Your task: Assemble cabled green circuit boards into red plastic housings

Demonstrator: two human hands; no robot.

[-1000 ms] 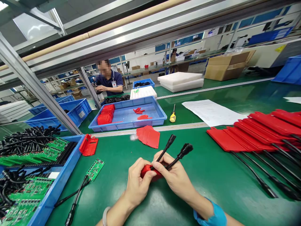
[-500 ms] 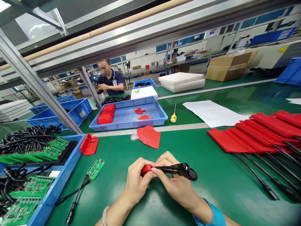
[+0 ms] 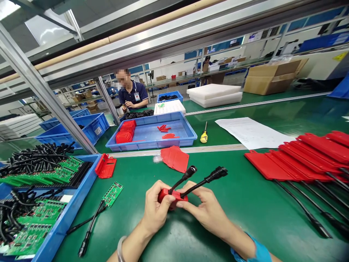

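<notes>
Between my two hands is a red plastic case point(image 3: 177, 195) with two black connector cables point(image 3: 201, 185) rising out of its upper edge. My left hand point(image 3: 157, 203) grips the case's left end, thumb on the near side. On the right end, my right hand point(image 3: 202, 201) pinches it between thumb and fingers. To the left lies a loose green circuit board point(image 3: 112, 194) with black cables on it. An open red case point(image 3: 105, 166) rests beside the blue bin, and flat red plates point(image 3: 175, 159) lie beyond my hands.
A blue bin point(image 3: 89, 174) of green boards and black cables fills the left side. Finished-looking red cases with cables point(image 3: 297, 156) overlap at right. Farther back are a blue tray point(image 3: 152, 145), a yellow screwdriver point(image 3: 204, 136), a paper sheet point(image 3: 251, 131) and a person point(image 3: 133, 95) working.
The red case has been turned in my hands, so its two cables now point up and away instead of right. My right hand has shifted to the case's right end.
</notes>
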